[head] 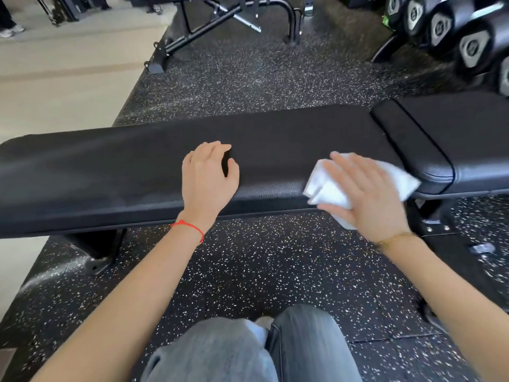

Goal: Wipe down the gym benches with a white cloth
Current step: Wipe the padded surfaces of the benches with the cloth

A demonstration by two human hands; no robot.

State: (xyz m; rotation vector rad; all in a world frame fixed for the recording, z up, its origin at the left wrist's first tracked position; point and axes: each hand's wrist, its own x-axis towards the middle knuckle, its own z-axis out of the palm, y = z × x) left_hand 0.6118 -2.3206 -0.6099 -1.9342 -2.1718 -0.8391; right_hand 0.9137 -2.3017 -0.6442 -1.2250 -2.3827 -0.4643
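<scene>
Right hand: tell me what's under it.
The right hand lies flat, fingers straight, on the white cloth, pressing it onto the black bench pad. The cloth's middle and the pad beneath are covered.

The long black bench pad (110, 172) runs bare across the left half of the frame, open to a sweep right up to the left hand (208, 176) resting at centre. Between that hand and the right hand (366, 194), flat on the white cloth (330, 186), lies a short free stretch. Further right, the seam of the seat pad (429, 150) crosses the path. Dumbbells (454, 37) crowd the upper right; another bench frame (220, 23) stands at upper centre.
</scene>
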